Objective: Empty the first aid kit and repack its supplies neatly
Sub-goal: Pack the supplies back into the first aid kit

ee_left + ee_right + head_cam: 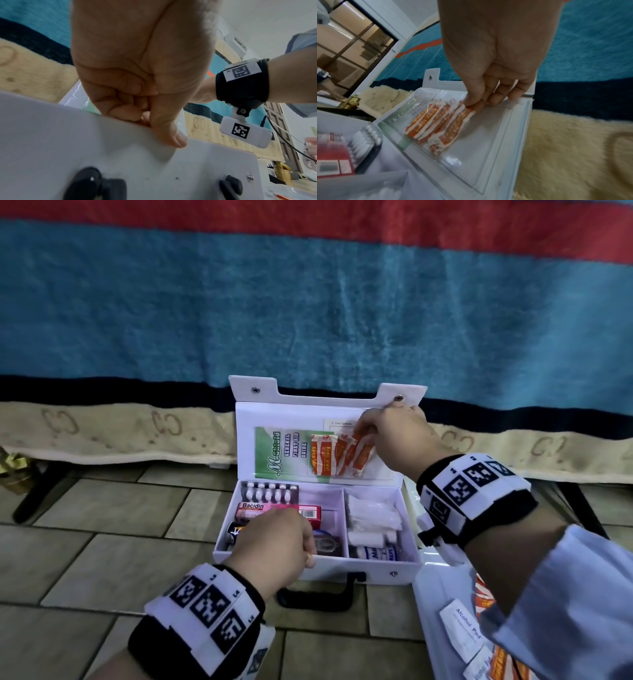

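Note:
A white first aid kit [376, 571] stands open on the tiled floor, its lid [245, 440] upright against a hanging blanket. My left hand [274, 539] grips the kit's front wall [68, 142], thumb outside and fingers curled over the rim. My right hand [394, 433] pinches the top of several orange plaster strips [339, 453] in the lid's clear pocket [471, 155], next to a green first aid guide [284, 453]. The left compartment holds a pill blister [270, 491] and a pink Bacidin box [308, 510]. White gauze packs [373, 515] fill the right compartment.
A white tray [431, 594] lies on the floor at the right with alcohol pads [464, 628] and orange packets. The blue, red and cream blanket [308, 320] hangs just behind the kit. A black carry handle [318, 597] sticks out of the kit's front. Dark legs [37, 494] stand at the left.

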